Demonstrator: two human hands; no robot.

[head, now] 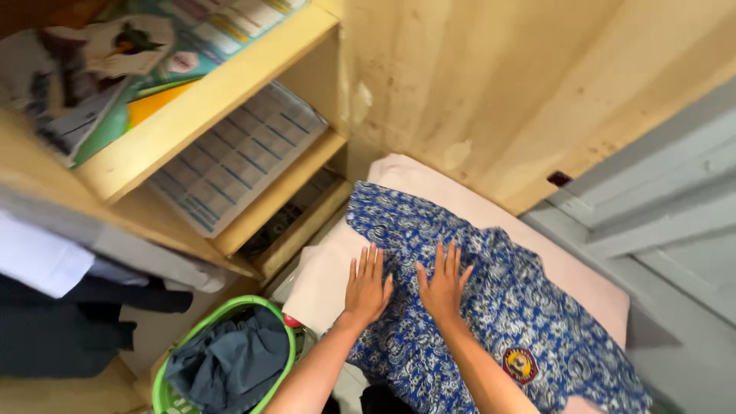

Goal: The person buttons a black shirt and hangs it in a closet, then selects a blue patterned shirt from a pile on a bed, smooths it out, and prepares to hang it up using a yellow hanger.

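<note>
Nearest the camera, at the lower left, a round green plastic laundry basket (280, 366) holds crumpled grey-blue clothes (230, 366). Beside it the person's two bare forearms reach forward. The left hand (366, 288) lies flat, palm down, fingers spread and gripping nothing, on the near left edge of a blue and white floral patterned cotton shirt (506, 299). The right hand (443, 284) lies just beside it, also flat and open with fingers fanned, pressing on the same cloth; the thumbs of the two hands are near each other but not touching. A round red and yellow badge (520, 363) is sewn on the shirt near the right forearm. The shirt is spread across a pale pink padded surface (583, 280), which shows bare around it on the left and right. To the left stand light wooden shelves (207, 100) carrying a printed grid sheet (238, 157) and colourful books (146, 54), with dark and white folded clothes (61, 299) below. Behind is a pale wooden wall (491, 84), and at the right a grey panelled door (667, 222).
</note>
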